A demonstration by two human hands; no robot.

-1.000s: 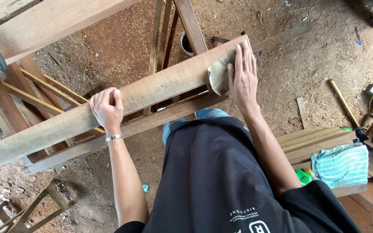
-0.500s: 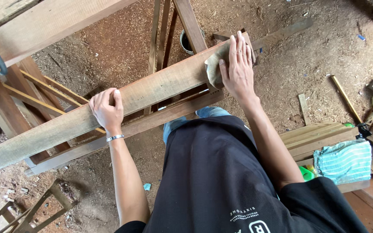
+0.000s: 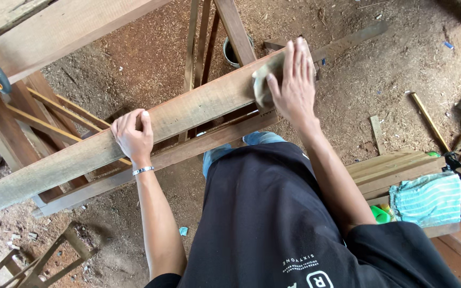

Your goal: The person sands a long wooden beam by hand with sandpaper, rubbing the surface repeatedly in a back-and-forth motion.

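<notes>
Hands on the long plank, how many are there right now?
2. The left hand grips the plank near its middle, fingers curled over the far edge. The right hand lies flat near the plank's right end, pressing a sanding pad. None seem hidden.

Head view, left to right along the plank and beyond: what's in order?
Left hand gripping the wooden plank → small bucket on the ground behind it → sandpaper pad → right hand pressed on the pad → striped teal cloth on stacked boards.
</notes>
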